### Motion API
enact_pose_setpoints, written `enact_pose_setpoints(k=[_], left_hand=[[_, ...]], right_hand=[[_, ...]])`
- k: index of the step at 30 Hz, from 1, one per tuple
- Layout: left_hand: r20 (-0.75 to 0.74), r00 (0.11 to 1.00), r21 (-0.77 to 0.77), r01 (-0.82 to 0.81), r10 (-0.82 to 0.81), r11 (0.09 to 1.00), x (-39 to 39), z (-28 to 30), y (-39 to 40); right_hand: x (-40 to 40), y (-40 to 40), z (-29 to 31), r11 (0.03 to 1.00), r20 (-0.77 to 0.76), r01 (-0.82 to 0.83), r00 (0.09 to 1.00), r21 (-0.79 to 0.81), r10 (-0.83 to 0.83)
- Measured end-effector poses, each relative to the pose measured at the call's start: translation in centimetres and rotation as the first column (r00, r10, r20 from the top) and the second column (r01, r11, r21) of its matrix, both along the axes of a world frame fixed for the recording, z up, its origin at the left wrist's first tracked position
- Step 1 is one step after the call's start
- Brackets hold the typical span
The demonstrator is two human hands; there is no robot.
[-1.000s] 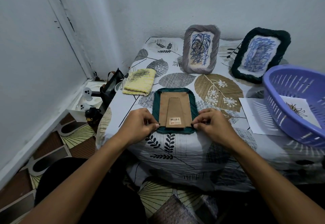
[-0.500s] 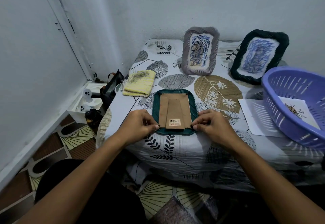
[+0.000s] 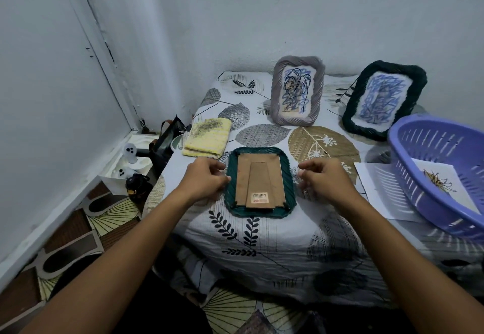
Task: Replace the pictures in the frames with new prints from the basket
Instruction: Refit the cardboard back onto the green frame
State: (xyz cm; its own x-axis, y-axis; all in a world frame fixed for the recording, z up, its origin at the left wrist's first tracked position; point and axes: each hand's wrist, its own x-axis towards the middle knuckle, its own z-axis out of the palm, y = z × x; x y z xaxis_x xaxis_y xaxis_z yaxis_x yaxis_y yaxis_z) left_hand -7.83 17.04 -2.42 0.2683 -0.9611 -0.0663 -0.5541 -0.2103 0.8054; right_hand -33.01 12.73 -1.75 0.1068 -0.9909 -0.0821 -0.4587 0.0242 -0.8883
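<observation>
A dark green frame [image 3: 290,184] lies face down on the table, its brown cardboard back [image 3: 259,176] and stand facing up. My left hand [image 3: 207,179] hovers at its left edge with fingers loosely curled, holding nothing. My right hand [image 3: 324,179] hovers just right of the frame, fingers also loosely curled and empty. A grey frame [image 3: 297,92] and another dark green frame [image 3: 383,99] stand upright at the back, each with a blue scribbled picture. A purple basket [image 3: 434,155] at the right holds a print [image 3: 442,184] with a plant drawing.
A yellow cloth [image 3: 208,140] lies left of the flat frame. A white sheet of paper [image 3: 377,189] lies partly under the basket. The table wears a leaf-patterned cloth [image 3: 262,236]. A black bag [image 3: 163,142] and small items sit on the floor at the left.
Both hands have left the frame's lower corners and moved up and outward to its sides, fingers opening loosely. The view has tilted up a little.
</observation>
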Motion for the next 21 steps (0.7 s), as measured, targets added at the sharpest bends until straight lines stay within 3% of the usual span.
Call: enact_pose_setpoints(k=[3, 10, 15, 18, 21], left_hand=[[-0.106, 0.994, 0.064, -0.022, 0.029, 0.998, -0.4, 0.3, -0.8], [-0.062, 0.996, 0.089, -0.056, 0.062, 0.994, -1.1, 0.3, -1.6], [-0.137, 0.986, 0.071, -0.088, 0.098, 0.994, -0.9, 1.2, -1.9], [-0.166, 0.983, 0.042, -0.076, 0.082, 0.996, -1.2, 2.4, -2.1], [0.032, 0.995, -0.198, -0.091, 0.099, 0.976, -2.6, 4.5, -2.3]], right_hand=[[0.7, -0.9, 0.0, 0.994, -0.004, 0.002, 1.0, 0.108, -0.001], [2.0, -1.2, -0.4, 0.987, -0.117, 0.03, 0.993, 0.161, -0.011], [1.3, -0.9, 1.0, 0.969, 0.281, 0.025, 0.955, 0.246, -0.096], [0.9, -0.9, 2.6, 0.97, 0.404, 0.05, 0.903, 0.238, -0.146], [1.0, -1.1, 4.3, 0.976, 0.44, 0.105, 0.88, 0.188, -0.18]])
